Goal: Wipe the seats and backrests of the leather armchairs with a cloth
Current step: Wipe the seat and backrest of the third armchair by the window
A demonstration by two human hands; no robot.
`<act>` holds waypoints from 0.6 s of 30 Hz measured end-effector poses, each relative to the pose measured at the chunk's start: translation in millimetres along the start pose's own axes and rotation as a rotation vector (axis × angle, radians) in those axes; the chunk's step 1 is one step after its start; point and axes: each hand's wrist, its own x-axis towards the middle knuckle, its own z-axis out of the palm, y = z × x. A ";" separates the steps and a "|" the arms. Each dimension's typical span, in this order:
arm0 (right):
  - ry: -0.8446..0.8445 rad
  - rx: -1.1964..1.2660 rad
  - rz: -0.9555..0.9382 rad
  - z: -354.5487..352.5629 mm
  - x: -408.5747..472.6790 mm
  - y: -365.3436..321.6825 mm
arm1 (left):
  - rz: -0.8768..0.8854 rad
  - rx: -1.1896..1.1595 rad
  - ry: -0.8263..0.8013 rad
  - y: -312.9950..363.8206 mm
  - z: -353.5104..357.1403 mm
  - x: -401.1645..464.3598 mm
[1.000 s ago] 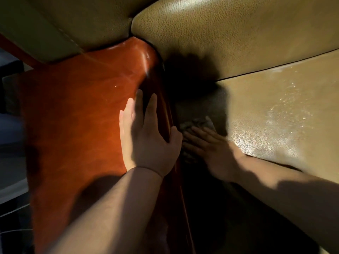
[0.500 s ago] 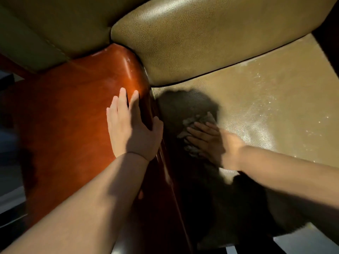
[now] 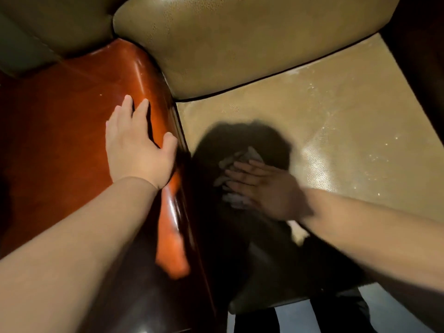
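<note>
The right hand (image 3: 262, 188) lies flat, fingers straight, pressing the cloth (image 3: 236, 179) onto the near-left part of the seat (image 3: 336, 111) beside the armrest (image 3: 84, 131) — where the left hand (image 3: 137, 150) rests spread — so even pressure and overlapping strokes should serve best.

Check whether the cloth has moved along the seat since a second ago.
Yes. The cloth under the right hand has slid away from the backrest seam, toward the seat front, staying beside the wooden armrest.
</note>
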 end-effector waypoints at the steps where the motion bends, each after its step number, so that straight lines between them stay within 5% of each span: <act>1: 0.078 0.007 0.070 -5.6 -13.0 14.9 | 0.000 -0.006 0.005 1.9 0.0 -1.2; 5: 0.161 0.123 0.857 -46.7 -63.0 82.1 | 0.005 0.005 0.018 4.8 0.0 -3.7; 7: 0.150 0.118 1.069 -49.5 -68.4 77.0 | -0.006 0.010 0.021 7.7 -1.0 -4.8; 9: 0.208 0.115 0.927 -33.2 -64.0 46.8 | -0.005 0.016 0.019 11.8 -2.4 -6.2; 12: 0.040 0.004 0.270 -9.6 -79.5 5.6 | 0.009 0.038 0.018 14.6 -3.3 -8.4; 14: -0.066 -0.035 0.003 -12.1 -98.0 24.6 | 0.011 0.048 0.023 15.8 -4.3 -9.6; 16: 0.056 -0.064 0.098 -20.3 -106.4 58.8 | 0.007 0.043 0.025 18.1 -4.7 -9.7; 18: 0.151 -0.076 0.508 -37.4 -115.9 95.5 | 0.007 0.039 0.033 19.0 -4.8 -8.7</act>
